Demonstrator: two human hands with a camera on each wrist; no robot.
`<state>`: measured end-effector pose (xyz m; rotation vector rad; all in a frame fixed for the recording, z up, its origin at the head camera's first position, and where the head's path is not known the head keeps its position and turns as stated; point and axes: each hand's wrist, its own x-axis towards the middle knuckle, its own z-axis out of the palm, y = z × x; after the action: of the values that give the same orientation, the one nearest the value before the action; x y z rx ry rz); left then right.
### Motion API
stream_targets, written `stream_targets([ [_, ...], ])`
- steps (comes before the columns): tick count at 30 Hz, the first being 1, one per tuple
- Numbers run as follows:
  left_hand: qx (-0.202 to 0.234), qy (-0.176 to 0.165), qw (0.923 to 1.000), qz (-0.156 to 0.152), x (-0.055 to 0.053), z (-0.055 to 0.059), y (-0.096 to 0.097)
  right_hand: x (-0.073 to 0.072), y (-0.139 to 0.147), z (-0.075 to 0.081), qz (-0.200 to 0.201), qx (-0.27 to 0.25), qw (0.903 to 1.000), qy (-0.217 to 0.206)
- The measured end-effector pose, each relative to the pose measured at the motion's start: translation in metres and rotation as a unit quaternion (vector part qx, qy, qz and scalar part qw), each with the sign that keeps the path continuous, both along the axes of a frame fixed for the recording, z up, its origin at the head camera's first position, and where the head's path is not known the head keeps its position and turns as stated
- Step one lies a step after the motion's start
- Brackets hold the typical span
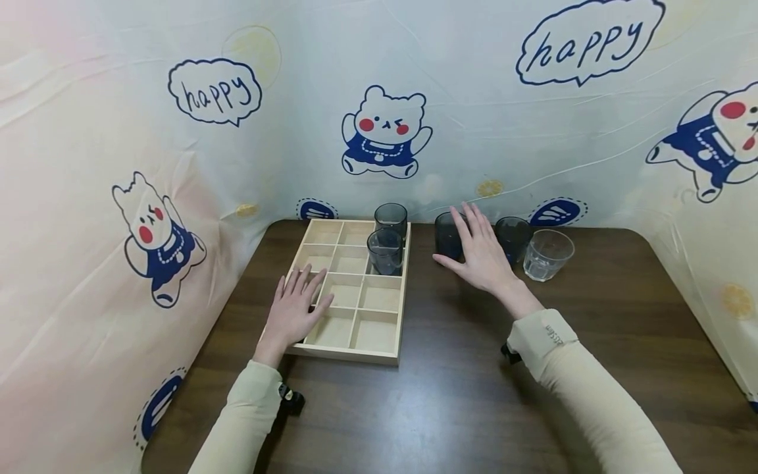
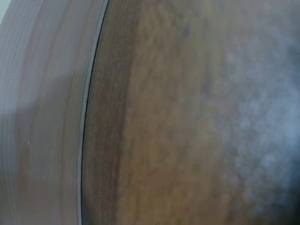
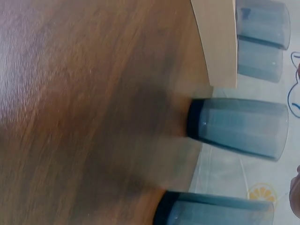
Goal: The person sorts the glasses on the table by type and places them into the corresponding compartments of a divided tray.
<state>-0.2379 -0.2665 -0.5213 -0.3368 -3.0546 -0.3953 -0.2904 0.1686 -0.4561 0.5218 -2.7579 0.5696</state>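
Note:
My left hand [image 1: 294, 313] lies over the left side of a light wooden compartment tray [image 1: 355, 355], fingers spread. In the tray's far right compartments stand two smoky grey glasses, the nearer glass [image 1: 386, 253] and the farther glass [image 1: 398, 214]. My right hand [image 1: 482, 257] reaches over the table with fingers and thumb spread around another dark glass [image 1: 447, 237], partly hidden behind it. In the right wrist view this upright glass [image 3: 241, 129] shows with no finger plainly on it; contact cannot be told. Only the tray's side [image 2: 42, 122] and tabletop show in the left wrist view.
Right of my right hand stand another dark glass [image 1: 514, 238] and a clear glass [image 1: 547, 255], close together. The brown table [image 1: 462, 395] ends at a patterned cloth [image 1: 462, 125] hanging behind and along both sides.

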Motion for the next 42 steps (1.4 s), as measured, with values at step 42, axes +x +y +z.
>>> stream_targets([
  [42, 0.006, 0.000, 1.0000, -0.003, 0.000, 0.000, -0.001, -0.036, 0.014, -0.015, 0.002, -0.169, 0.9785, -0.118],
])
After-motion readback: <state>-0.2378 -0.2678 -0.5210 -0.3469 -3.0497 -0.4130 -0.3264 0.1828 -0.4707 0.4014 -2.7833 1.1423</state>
